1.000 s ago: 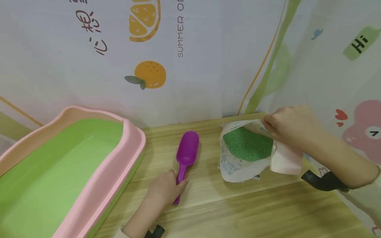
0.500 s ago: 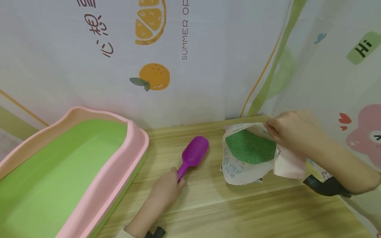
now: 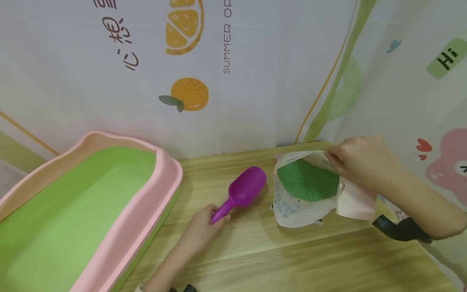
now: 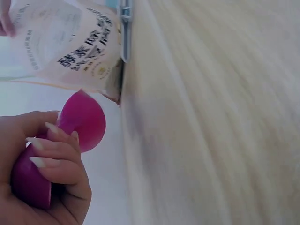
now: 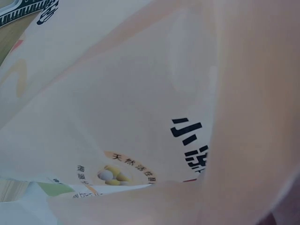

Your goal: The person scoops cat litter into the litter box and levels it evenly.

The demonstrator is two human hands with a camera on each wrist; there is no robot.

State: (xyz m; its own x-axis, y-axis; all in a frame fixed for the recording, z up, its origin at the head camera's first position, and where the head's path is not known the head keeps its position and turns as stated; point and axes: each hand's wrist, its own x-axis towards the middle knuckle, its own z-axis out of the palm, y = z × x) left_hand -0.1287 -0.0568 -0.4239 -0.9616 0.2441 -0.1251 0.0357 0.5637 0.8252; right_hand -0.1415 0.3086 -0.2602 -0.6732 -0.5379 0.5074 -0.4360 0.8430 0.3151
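My left hand (image 3: 202, 227) grips the handle of a purple scoop (image 3: 248, 186), whose bowl points toward the bag. In the left wrist view the fingers (image 4: 61, 164) curl round the scoop's handle, and the bowl stands off the table surface. An opened bag (image 3: 292, 211) of green granules (image 3: 308, 180) stands at the right. The right hand (image 3: 359, 162) pinches the bag's upper right rim, its mouth spread wide. Printed bag film (image 5: 117, 93) fills most of the right wrist view.
A large green litter tray (image 3: 84, 211) with a pink rim (image 3: 166, 170) takes up the left side. The wooden table (image 3: 277, 259) meets a printed cloth backdrop (image 3: 248, 101) behind. A flat dark-and-light metal-looking edge (image 4: 125, 33) lies under the bag.
The scoop has come up off the table in my left hand, its bowl swinging right toward the bag. The right hand keeps holding the bag's rim. The head view shifted slightly.
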